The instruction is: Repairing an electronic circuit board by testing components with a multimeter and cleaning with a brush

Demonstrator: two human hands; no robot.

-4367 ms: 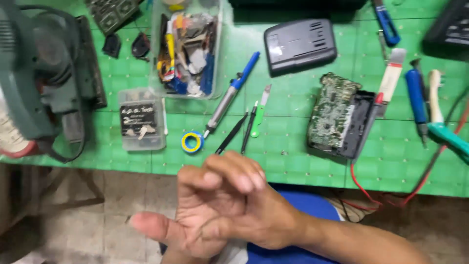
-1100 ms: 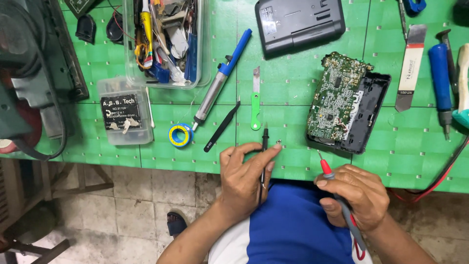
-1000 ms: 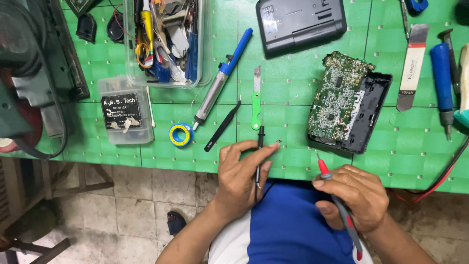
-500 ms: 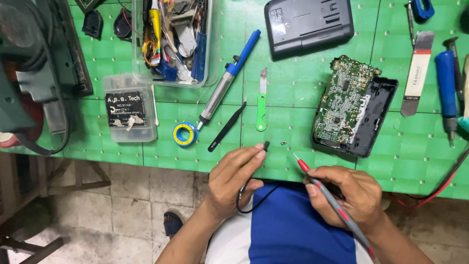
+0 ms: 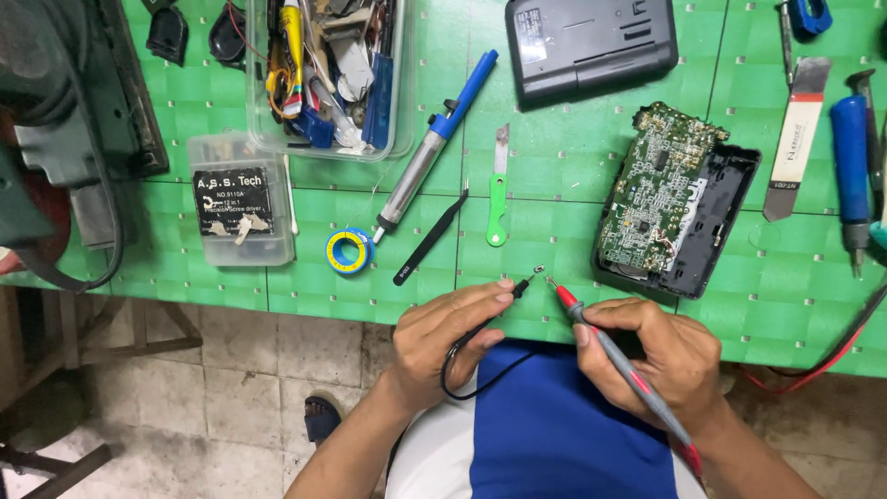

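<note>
A: Left hand [image 5: 443, 346] pinching the black probe [image 5: 520, 287] between thumb and fingertips, fingers closed on it, its black lead [image 5: 462, 370] looping under the palm.

B: And lying where?

A: Resting at the near edge of the green mat [image 5: 554, 194], the probe's metal tip pointing up and right, almost meeting the tip of the red probe [image 5: 565, 298].

B: Tips touching?

A: Standing just apart, or barely meeting; not telling which from this view.

B: Right hand?

A: Right hand [image 5: 661, 356] gripping the red probe pen-fashion, fingers clamped around its grey shaft, red collar showing just ahead of the thumb, shaft running back down along the wrist.

B: Lying closest to both tips?

A: An opened black case [image 5: 716, 217] with a green circuit board [image 5: 651, 189] tilted up out of it, sitting just beyond the right hand, near the probe tips but not touching them.

B: Surrounding items, left to right?

A: A small clear screwdriver box [image 5: 242, 199]; a blue-and-yellow tape roll [image 5: 349, 251]; a blue-handled desoldering pump [image 5: 434, 143] lying diagonally; black tweezers [image 5: 431, 238]; a green-handled blade [image 5: 497, 189] lying upright. Beyond these, a clear tub [image 5: 397, 111] crowded with tools, and a dark closed battery case [image 5: 591, 46]. At far right, a flat metal scraper [image 5: 796, 139] and a blue-handled tool [image 5: 852, 148], well apart from both hands.
</note>
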